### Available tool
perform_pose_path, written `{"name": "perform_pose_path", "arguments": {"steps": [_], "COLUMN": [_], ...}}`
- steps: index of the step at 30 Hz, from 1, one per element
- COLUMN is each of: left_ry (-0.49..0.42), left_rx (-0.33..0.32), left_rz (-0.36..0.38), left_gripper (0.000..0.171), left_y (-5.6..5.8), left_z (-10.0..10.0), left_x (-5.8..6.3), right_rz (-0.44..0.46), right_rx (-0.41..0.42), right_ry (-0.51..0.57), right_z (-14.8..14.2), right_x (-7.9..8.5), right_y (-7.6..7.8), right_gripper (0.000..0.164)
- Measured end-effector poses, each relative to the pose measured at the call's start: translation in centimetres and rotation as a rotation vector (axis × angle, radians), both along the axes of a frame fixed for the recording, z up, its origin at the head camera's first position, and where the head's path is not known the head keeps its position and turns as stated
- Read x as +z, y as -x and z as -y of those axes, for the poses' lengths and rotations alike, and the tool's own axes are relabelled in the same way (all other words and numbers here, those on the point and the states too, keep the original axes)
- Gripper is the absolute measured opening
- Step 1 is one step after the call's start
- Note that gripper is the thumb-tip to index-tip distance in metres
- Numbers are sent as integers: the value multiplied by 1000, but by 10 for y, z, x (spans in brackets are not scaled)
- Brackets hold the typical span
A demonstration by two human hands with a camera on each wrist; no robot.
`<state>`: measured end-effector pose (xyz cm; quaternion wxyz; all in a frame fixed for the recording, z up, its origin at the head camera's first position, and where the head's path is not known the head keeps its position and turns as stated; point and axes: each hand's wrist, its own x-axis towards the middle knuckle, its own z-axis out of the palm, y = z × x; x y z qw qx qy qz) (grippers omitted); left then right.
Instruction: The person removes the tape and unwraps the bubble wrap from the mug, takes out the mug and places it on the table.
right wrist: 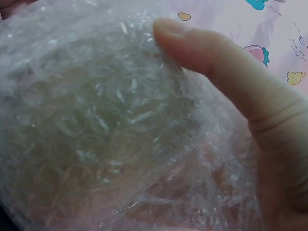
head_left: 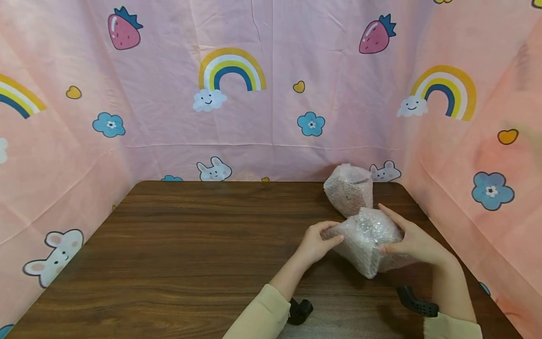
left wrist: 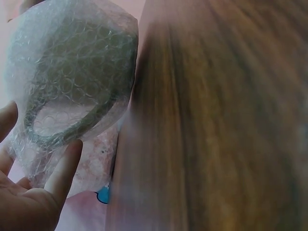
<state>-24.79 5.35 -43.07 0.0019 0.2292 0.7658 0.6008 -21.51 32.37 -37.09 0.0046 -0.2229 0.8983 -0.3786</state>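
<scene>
A bubble-wrapped mug (head_left: 370,242) is held between both hands over the right part of the table. Through the wrap, a greenish-grey body and its looped handle (left wrist: 72,127) show in the left wrist view. My left hand (head_left: 315,242) pinches the wrap at the left end, thumb on the near side. From the right, my right hand (head_left: 417,240) grips the bundle, its thumb pressed on the wrap (right wrist: 96,120) and its fingers reaching round the far side. Right behind stands a second bubble-wrapped bundle (head_left: 349,190), pinkish inside, which the held one partly overlaps in the head view.
The brown wooden table (head_left: 169,254) extends far to the left of the hands. Pink patterned cloth (head_left: 271,117) hangs close along its back and both sides. The second bundle stands near the table's back right corner.
</scene>
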Motion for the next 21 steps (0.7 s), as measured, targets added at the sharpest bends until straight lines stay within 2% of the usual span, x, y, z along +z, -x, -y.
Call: {"name": "perform_pose_path", "arguments": {"steps": [9, 21], "left_ry": [-44, -44], "left_rx": [7, 36], "left_rz": [-16, -10], "left_gripper": [31, 30], "left_y": [1, 3], "left_z": [6, 19], "left_x": [5, 11], "right_rz": [-26, -29], "right_rx": [-20, -18], "right_ry": [41, 83], "right_z": [7, 25], "right_x": [4, 9], "right_y": [-2, -2], "right_gripper": [98, 97]}}
